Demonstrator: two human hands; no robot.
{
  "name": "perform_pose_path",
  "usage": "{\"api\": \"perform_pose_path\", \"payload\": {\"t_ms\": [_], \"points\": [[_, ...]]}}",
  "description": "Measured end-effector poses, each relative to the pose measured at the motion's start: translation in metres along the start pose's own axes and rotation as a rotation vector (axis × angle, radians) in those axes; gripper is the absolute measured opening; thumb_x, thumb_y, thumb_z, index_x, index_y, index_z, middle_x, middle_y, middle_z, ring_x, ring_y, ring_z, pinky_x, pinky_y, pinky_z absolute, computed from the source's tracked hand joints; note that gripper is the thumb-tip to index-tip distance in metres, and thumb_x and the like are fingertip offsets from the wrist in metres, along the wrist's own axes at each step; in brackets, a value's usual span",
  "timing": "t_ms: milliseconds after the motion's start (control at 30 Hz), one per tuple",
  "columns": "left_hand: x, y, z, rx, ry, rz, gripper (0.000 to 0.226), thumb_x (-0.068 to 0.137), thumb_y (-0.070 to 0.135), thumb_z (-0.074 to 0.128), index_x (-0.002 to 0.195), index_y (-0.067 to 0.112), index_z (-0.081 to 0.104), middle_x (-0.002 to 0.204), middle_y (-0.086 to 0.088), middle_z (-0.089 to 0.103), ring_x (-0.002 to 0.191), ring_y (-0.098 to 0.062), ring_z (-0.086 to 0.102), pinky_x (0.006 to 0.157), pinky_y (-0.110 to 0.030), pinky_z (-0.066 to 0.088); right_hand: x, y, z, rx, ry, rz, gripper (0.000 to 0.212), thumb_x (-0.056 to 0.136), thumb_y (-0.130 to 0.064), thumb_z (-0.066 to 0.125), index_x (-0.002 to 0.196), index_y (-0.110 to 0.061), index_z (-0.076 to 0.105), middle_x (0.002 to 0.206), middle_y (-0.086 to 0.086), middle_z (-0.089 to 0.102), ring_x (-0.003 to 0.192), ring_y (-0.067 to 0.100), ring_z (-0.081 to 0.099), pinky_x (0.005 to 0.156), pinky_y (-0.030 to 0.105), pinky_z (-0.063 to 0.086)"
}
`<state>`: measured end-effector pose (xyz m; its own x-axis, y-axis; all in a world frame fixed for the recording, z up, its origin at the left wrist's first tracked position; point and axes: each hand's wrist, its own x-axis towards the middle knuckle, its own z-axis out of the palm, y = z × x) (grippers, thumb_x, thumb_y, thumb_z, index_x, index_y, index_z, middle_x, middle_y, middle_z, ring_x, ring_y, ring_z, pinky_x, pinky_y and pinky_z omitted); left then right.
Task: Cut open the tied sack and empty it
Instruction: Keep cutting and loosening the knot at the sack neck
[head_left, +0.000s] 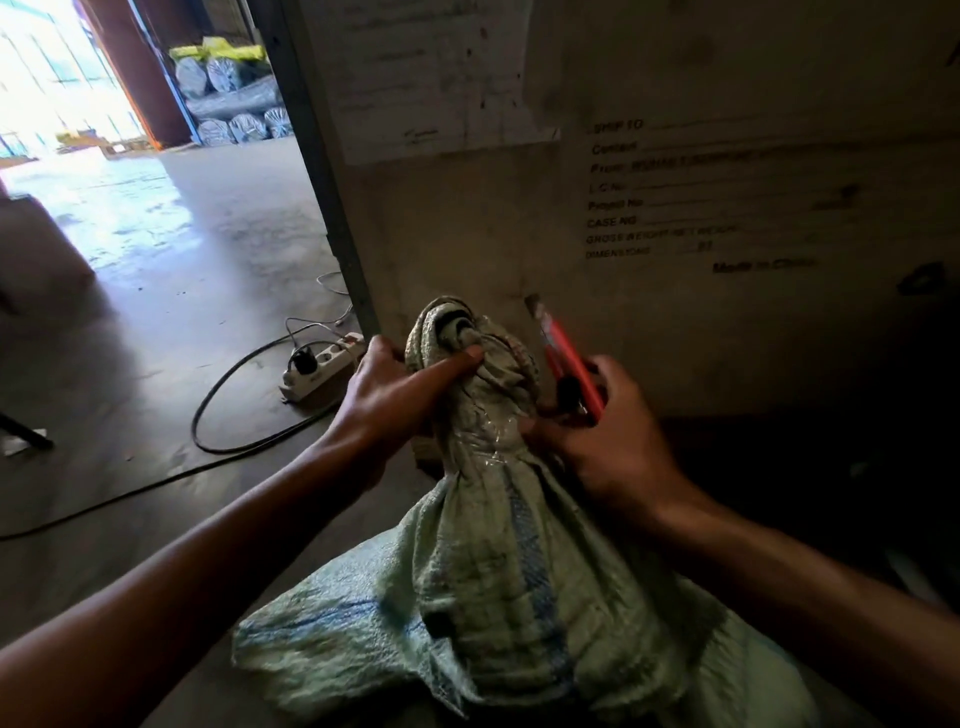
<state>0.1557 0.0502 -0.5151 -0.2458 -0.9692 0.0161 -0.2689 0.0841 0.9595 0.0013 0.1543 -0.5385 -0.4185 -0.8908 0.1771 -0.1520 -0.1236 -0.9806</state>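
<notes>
One view only, worn on the head, looking forward and steeply down, both forearms reaching in from the bottom corners. It sits close: the hands (524, 421) and the sack (498, 561) fill the lower centre. Straight ahead a stencilled crate wall (675, 208) blocks the right side; at left the wide lens opens across the concrete floor (171, 291) to a bright doorway.
</notes>
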Motion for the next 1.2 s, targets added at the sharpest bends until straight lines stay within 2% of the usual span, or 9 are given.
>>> {"api": "perform_pose_path", "payload": {"t_ms": [100,167,267,333,467,733,900,1067,1200], "points": [[-0.002,0.005,-0.006,-0.015,-0.183,0.066,0.066,0.057,0.051,0.081,0.114,0.033,0.053,0.096,0.001,0.071,0.079,-0.012,0.071,0.052,-0.026,0.055,0.003,0.005,-0.003,-0.016,0.020,-0.024,0.039,0.069,-0.006,0.074,0.097,-0.022,0.051,0.090,0.007,0.063,0.074,0.012,0.064,0.059,0.019,0.053],[-0.001,0.006,-0.010,-0.021,-0.272,0.094,0.054,0.057,0.048,0.080,0.105,0.030,0.062,0.088,0.000,0.075,0.071,-0.009,0.071,0.048,-0.022,0.053,0.004,0.005,-0.005,-0.044,0.001,-0.035,0.037,0.071,-0.007,0.072,0.096,-0.025,0.051,0.091,0.009,0.063,0.073,0.011,0.062,0.060,0.019,0.053],[0.007,0.000,-0.009,0.067,-0.114,0.106,0.053,0.054,0.047,0.083,0.097,0.023,0.064,0.083,-0.006,0.073,0.066,-0.019,0.070,0.044,-0.025,0.050,0.002,0.004,-0.007,-0.093,0.003,-0.058,0.032,0.076,-0.016,0.070,0.093,-0.036,0.051,0.086,-0.006,0.062,0.071,0.002,0.060,0.060,0.017,0.052],[0.014,-0.008,-0.012,0.117,0.014,0.050,0.053,0.056,0.050,0.081,0.095,0.020,0.062,0.087,-0.010,0.071,0.065,-0.024,0.068,0.043,-0.025,0.048,0.002,0.000,-0.011,-0.237,0.011,-0.099,0.025,0.083,-0.024,0.064,0.105,-0.027,0.054,0.084,-0.010,0.059,0.071,0.002,0.057,0.057,0.016,0.047],[0.020,-0.020,-0.022,0.129,0.102,-0.018,0.048,0.062,0.050,0.077,0.095,0.017,0.063,0.092,-0.014,0.071,0.065,-0.024,0.068,0.040,-0.025,0.049,-0.006,-0.014,-0.018,-0.390,-0.215,-0.157,0.013,0.089,-0.031,0.054,0.099,-0.024,0.058,0.063,-0.004,0.054,0.047,-0.002,0.051,0.039,0.010,0.036],[0.017,-0.020,-0.019,0.177,0.190,0.004,0.052,0.066,0.048,0.077,0.098,0.010,0.059,0.088,-0.011,0.068,0.055,-0.017,0.064,0.032,-0.021,0.046,-0.026,-0.032,-0.017,-0.676,-0.399,-0.270,0.021,0.086,-0.035,0.056,0.103,-0.024,0.062,0.066,-0.004,0.064,0.054,0.004,0.057,0.050,0.022,0.045],[0.015,-0.018,-0.019,0.186,0.177,0.017,0.056,0.067,0.046,0.076,0.101,0.006,0.057,0.094,-0.017,0.068,0.063,-0.026,0.067,0.039,-0.026,0.049,-0.029,-0.038,-0.012,-0.718,-0.404,-0.297,0.024,0.087,-0.035,0.055,0.106,-0.022,0.060,0.061,-0.008,0.058,0.050,0.002,0.052,0.048,0.016,0.039],[0.012,-0.018,-0.020,0.227,0.213,0.074,0.052,0.067,0.047,0.075,0.098,0.009,0.059,0.091,-0.013,0.069,0.064,-0.023,0.065,0.038,-0.023,0.046,-0.031,-0.044,-0.007,-0.752,-0.446,-0.264,0.021,0.088,-0.034,0.054,0.104,-0.022,0.060,0.069,-0.001,0.063,0.059,0.013,0.060,0.059,0.038,0.053],[0.008,-0.021,-0.018,0.307,0.230,0.162,0.047,0.072,0.049,0.072,0.102,0.015,0.062,0.098,-0.009,0.070,0.086,-0.025,0.066,0.072,-0.041,0.057,-0.028,-0.050,-0.005,-0.895,-0.469,-0.251,0.022,0.088,-0.035,0.054,0.105,-0.022,0.059,0.078,0.001,0.062,0.071,0.022,0.060,0.067,0.038,0.052]]}}
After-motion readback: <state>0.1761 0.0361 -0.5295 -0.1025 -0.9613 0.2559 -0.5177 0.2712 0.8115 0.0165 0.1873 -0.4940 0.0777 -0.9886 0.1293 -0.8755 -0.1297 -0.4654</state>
